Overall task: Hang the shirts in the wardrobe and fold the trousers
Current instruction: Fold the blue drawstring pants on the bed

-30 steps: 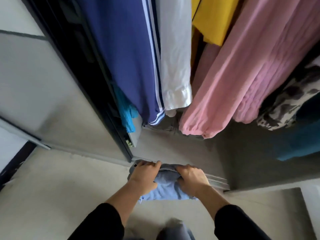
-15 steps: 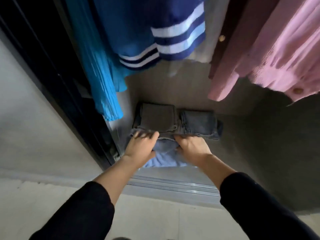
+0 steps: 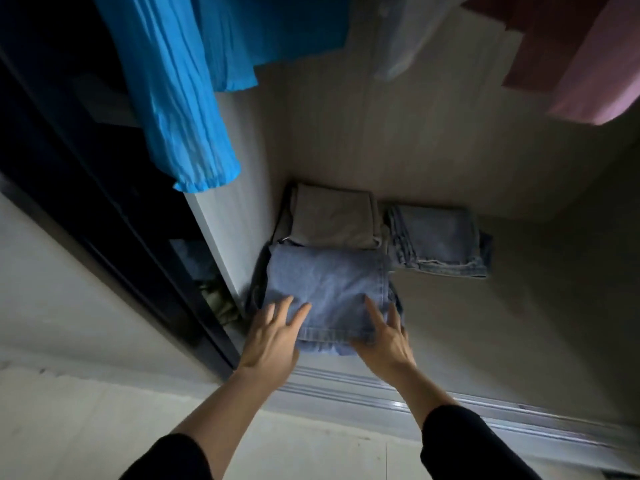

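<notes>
Denim, the folded light-blue trousers [image 3: 329, 289] lie on the wardrobe floor [image 3: 485, 323] before a folded beige pair [image 3: 332, 220]. Left hand [image 3: 272, 337] and right hand [image 3: 384, 337], fingers straight and spread, rest on their near edge.

The left forearm [image 3: 221, 400] is slanting in from 7 o'clock and the right forearm [image 3: 415, 382] from 5 o'clock, both bare below black long sleeves [image 3: 166, 459] pushed up toward the elbows. The left hand [image 3: 273, 341] is lying palm down, its fingers [image 3: 299, 317] straight and spread toward 1 o'clock. The right hand [image 3: 382, 341] is lying palm down near it, at its 3 o'clock, with fingers straight and fanned toward 11 o'clock. Both wrists are running in line with the forearms.
</notes>
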Demonstrator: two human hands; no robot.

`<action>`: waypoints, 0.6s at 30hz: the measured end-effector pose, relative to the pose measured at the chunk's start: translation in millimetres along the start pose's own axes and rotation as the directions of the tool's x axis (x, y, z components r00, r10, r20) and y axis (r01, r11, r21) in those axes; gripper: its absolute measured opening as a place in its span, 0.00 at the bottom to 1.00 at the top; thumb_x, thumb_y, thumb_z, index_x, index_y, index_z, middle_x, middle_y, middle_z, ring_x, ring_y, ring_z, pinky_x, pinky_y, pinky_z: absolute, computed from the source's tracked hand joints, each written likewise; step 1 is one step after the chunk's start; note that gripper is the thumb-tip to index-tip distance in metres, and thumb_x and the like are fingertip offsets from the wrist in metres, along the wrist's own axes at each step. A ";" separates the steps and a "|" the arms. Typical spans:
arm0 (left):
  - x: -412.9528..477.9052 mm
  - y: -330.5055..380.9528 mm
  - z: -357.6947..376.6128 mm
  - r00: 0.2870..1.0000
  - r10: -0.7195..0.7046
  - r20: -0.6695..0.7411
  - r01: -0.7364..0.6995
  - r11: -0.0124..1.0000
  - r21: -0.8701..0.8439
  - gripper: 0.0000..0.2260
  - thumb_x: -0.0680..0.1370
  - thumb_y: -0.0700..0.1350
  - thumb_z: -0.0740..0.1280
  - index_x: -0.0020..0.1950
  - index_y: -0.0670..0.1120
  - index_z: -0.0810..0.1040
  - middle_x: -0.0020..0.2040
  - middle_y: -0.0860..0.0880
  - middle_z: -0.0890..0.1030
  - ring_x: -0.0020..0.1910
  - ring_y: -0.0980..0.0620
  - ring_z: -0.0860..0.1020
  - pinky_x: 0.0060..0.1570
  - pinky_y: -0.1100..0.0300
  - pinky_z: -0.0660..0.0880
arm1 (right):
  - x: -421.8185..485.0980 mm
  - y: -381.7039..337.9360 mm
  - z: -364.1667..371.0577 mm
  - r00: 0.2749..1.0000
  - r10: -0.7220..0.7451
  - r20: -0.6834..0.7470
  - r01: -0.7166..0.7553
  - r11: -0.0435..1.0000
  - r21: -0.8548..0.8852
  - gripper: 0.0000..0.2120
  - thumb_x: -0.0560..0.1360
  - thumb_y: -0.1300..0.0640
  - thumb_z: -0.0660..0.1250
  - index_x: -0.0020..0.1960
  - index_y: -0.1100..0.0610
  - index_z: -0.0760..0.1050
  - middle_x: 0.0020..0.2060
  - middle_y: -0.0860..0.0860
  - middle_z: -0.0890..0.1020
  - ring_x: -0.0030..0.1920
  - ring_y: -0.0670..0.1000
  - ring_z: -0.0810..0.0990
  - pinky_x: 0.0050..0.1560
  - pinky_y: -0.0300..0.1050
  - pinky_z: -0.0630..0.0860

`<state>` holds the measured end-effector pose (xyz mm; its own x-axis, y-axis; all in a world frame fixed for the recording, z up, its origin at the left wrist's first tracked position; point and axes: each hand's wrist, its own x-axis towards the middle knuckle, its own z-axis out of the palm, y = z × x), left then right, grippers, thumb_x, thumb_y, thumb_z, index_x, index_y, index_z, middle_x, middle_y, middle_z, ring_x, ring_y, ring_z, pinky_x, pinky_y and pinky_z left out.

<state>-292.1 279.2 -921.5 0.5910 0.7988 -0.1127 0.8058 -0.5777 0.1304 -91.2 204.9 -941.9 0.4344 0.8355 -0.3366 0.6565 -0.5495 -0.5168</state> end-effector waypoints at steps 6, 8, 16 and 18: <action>24.3 -5.2 10.9 0.968 -0.072 0.239 0.081 0.996 -0.028 0.35 0.77 0.50 0.64 0.77 0.61 0.47 0.77 0.55 0.35 0.76 0.35 0.43 0.68 0.38 0.62 | 27.6 -2.8 17.8 0.990 0.127 0.057 -0.134 0.979 0.156 0.44 0.71 0.45 0.69 0.77 0.38 0.44 0.67 0.57 0.67 0.66 0.60 0.69 0.65 0.53 0.70; 22.0 -2.3 13.8 0.960 -0.100 0.262 0.098 0.995 0.020 0.34 0.78 0.51 0.63 0.77 0.60 0.47 0.77 0.54 0.34 0.75 0.34 0.45 0.69 0.39 0.62 | 26.9 1.4 18.3 0.990 0.102 0.097 -0.113 0.987 0.116 0.43 0.72 0.47 0.67 0.77 0.40 0.43 0.67 0.57 0.67 0.64 0.60 0.72 0.61 0.49 0.73; 21.9 10.6 -27.1 0.913 -0.099 0.397 0.080 0.995 0.065 0.25 0.77 0.53 0.62 0.74 0.57 0.63 0.78 0.50 0.53 0.75 0.39 0.54 0.69 0.47 0.63 | 8.1 -10.1 -16.1 0.986 0.014 0.164 -0.012 1.000 -0.013 0.37 0.74 0.49 0.65 0.78 0.48 0.51 0.75 0.55 0.55 0.69 0.59 0.68 0.65 0.50 0.72; 9.9 16.4 -47.0 0.949 -0.067 0.308 0.086 0.995 -0.047 0.19 0.76 0.51 0.63 0.67 0.54 0.72 0.70 0.50 0.70 0.69 0.46 0.68 0.61 0.52 0.72 | -13.3 -20.3 -32.9 0.990 0.002 0.143 0.001 1.000 -0.024 0.35 0.75 0.50 0.65 0.78 0.48 0.53 0.77 0.53 0.52 0.70 0.57 0.69 0.63 0.49 0.72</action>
<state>-274.8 285.5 -874.2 0.5189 0.7452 -0.4188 0.8507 -0.4986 0.1668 -90.0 204.8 -901.0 0.3429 0.8262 -0.4469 0.6717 -0.5483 -0.4982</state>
